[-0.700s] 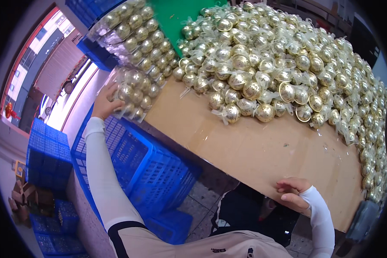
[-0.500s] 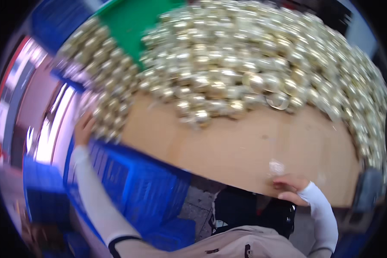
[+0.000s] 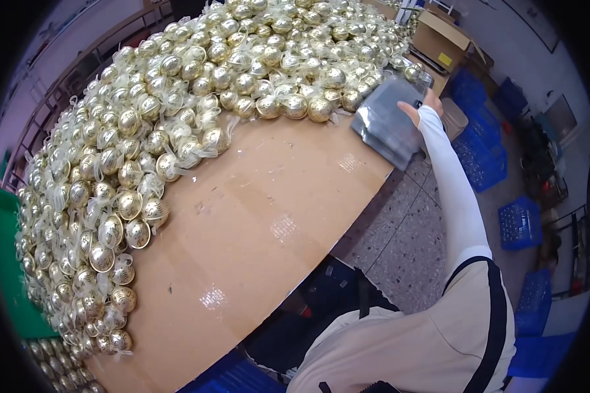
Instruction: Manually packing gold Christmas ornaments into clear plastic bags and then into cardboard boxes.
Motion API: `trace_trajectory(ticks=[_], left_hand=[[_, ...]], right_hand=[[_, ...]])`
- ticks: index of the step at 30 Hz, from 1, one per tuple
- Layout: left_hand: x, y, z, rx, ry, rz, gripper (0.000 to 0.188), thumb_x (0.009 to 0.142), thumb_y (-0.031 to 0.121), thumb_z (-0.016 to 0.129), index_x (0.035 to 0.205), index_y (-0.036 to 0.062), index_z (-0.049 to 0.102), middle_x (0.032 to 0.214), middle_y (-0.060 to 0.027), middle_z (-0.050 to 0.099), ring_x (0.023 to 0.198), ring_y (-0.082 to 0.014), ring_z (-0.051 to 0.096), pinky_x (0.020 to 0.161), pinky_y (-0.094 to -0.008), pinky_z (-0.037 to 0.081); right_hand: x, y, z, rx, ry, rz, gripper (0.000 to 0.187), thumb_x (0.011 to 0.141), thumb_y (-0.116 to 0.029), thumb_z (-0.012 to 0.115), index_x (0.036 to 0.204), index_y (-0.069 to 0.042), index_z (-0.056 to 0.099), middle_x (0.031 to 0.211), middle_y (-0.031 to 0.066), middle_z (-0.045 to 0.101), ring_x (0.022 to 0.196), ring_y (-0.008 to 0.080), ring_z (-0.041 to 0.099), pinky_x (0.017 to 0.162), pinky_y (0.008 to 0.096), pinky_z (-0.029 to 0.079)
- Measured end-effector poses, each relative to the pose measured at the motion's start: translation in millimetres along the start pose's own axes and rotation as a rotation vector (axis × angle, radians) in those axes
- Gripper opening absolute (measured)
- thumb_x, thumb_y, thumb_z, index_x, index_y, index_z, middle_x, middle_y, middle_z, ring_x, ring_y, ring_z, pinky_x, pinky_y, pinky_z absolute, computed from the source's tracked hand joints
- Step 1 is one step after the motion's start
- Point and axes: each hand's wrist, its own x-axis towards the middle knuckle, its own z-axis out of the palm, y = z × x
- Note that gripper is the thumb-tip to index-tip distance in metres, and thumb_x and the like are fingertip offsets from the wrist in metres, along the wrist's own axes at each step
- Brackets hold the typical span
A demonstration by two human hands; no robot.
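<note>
At the far right end of the table, my right hand (image 3: 427, 109) is over a pile of clear greyish plastic bags (image 3: 390, 118). Its thumb is stretched out and apart from the fingers, and no held thing shows between them. Part of the pile hangs past the table edge. My left hand is out of view. Beside the bags starts a large heap of shiny gold ball ornaments (image 3: 242, 84) with sheer pale ribbons, which curves round the far and left sides of the cardboard-topped table (image 3: 242, 216).
A green tray (image 3: 10, 255) stands at the left, near more gold balls (image 3: 62, 367) in rows. An open cardboard box (image 3: 439, 39) is at the far right. Blue plastic crates (image 3: 521, 223) stand along the right on the speckled floor (image 3: 393, 223).
The view has swung to the right. My right hand has gone from the table's near edge to the plastic bags. My left hand, earlier by the balls at the left, has left the view.
</note>
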Motion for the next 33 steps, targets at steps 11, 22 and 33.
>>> trace_trajectory(ticks=[11, 22, 33], left_hand=[[60.9, 141.7, 33.2, -0.371, -0.17, 0.356, 0.016, 0.086, 0.006, 0.057, 0.1, 0.0, 0.061, 0.108, -0.0211, 0.059, 0.104, -0.0382, 0.053, 0.09, -0.0478, 0.043], [31.4, 281.4, 73.1, -1.531, -0.631, -0.308, 0.044, 0.082, 0.009, 0.053, 0.123, -0.0068, 0.047, 0.108, -0.0164, 0.058, 0.095, -0.0259, 0.059, 0.084, -0.0327, 0.046], [69.8, 319.3, 67.5, -1.605, -1.442, -0.359, 0.018, 0.087, 0.012, 0.057, 0.091, -0.0049, 0.061, 0.073, -0.007, 0.062, 0.065, -0.012, 0.059, 0.057, -0.0234, 0.048]], right_hand=[[26.2, 56.8, -13.8, -0.041, -0.422, 0.397, 0.103, 0.05, -0.04, 0.083, 0.127, 0.004, 0.031, 0.117, 0.0271, 0.051, 0.109, 0.0348, 0.053, 0.094, 0.0374, 0.041], [-91.9, -91.0, -92.6, 1.557, -0.722, 0.253, 0.016, 0.085, -0.007, 0.053, 0.1, -0.004, 0.048, 0.07, 0.0077, 0.059, 0.052, 0.0145, 0.057, 0.044, 0.0236, 0.044], [-147.8, -162.1, -84.2, 1.437, -0.79, -0.378, 0.063, 0.076, -0.003, 0.062, 0.133, -0.006, 0.035, 0.112, 0.0117, 0.055, 0.104, 0.0185, 0.052, 0.083, 0.0295, 0.045]])
